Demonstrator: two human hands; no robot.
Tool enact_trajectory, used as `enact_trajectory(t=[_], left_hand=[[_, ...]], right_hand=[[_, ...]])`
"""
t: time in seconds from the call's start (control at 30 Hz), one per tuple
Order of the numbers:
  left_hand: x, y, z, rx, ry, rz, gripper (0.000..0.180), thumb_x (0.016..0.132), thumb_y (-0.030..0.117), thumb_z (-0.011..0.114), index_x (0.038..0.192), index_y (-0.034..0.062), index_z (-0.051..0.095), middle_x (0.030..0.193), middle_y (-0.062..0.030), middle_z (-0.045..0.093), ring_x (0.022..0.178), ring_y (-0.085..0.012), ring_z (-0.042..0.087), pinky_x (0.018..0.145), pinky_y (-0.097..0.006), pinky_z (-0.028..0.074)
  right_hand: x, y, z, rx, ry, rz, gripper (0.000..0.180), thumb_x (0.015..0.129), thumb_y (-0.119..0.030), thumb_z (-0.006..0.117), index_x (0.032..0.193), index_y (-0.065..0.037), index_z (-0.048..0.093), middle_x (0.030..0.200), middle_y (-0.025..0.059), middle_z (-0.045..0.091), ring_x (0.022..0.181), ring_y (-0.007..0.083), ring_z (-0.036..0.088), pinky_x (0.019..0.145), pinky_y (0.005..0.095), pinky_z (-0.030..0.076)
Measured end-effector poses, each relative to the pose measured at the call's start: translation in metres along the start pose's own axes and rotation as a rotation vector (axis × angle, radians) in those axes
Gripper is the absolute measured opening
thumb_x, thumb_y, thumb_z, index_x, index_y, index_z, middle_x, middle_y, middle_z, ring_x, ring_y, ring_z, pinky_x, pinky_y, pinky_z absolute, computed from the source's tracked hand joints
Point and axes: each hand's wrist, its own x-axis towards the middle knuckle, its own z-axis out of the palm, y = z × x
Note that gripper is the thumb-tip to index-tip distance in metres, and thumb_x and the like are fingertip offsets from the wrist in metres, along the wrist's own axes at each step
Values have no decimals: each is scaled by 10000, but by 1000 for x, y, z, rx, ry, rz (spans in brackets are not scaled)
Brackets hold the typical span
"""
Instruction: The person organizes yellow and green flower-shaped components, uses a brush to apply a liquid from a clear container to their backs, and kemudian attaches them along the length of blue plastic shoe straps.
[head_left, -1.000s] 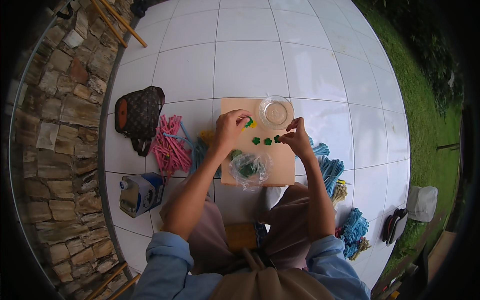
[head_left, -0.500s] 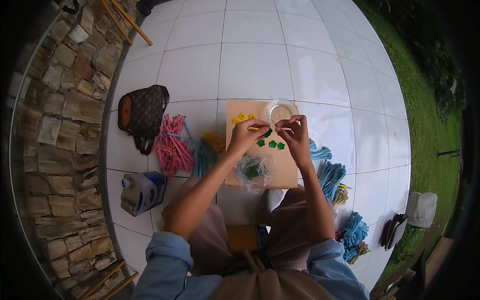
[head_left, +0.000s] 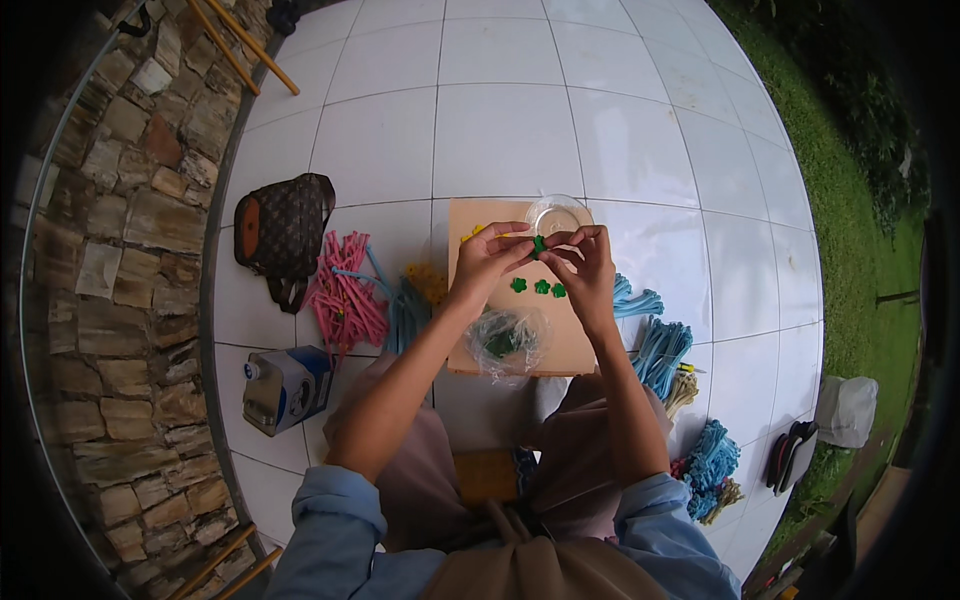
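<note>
Over a tan board [head_left: 573, 345], my left hand [head_left: 487, 262] and my right hand [head_left: 582, 268] meet fingertip to fingertip. Both pinch a small green flower-shaped piece [head_left: 539, 246] between them. Just below it, several more green flower pieces [head_left: 542, 287] lie on the board. Yellow flower pieces [head_left: 470, 232] sit at the board's far left, mostly covered by my left hand. A clear round plastic dish [head_left: 558, 213] stands beyond my fingers at the far edge. Nearer to me is a clear plastic bag [head_left: 507, 342] with dark green pieces inside.
Left of the board lie pink stems [head_left: 347, 298], a brown bag [head_left: 284, 228] and a metal can [head_left: 287, 388]. On the right are bundles of blue stems [head_left: 660, 355] and more blue bunches [head_left: 710, 458]. A stone wall [head_left: 130, 330] borders the left side.
My right fingertips have closed in on the green flower piece, which was at my left fingertips. Both hands have drawn together; my left hand now covers more of the yellow pieces.
</note>
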Motion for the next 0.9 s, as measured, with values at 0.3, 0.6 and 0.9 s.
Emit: enact_trajectory(t=[0.3, 0.6, 0.9], left_hand=[[2, -3, -3, 48, 1, -3, 225, 814, 34, 605, 1012, 8, 501, 948, -104, 599, 900, -156, 599, 860, -282, 493], [6, -16, -8, 92, 2, 122, 279, 765, -33, 627, 791, 72, 370, 871, -124, 623, 825, -159, 620, 754, -272, 514], [11, -29, -10, 240, 55, 300, 337, 732, -67, 623, 746, 73, 317, 791, -114, 641, 737, -140, 633, 655, -241, 517]], right_hand=[[0, -2, -3, -132, -20, 53, 355, 761, 66, 623, 940, -30, 332, 861, 127, 590, 818, 187, 631, 696, 284, 547], [1, -3, -5, -153, -72, 132, 368, 768, 63, 608, 966, -39, 315, 823, 146, 623, 778, 193, 640, 660, 271, 543], [-1, 3, -1, -210, -60, 93, 393, 773, 16, 621, 1007, -35, 310, 799, 140, 629, 731, 197, 640, 608, 270, 542]])
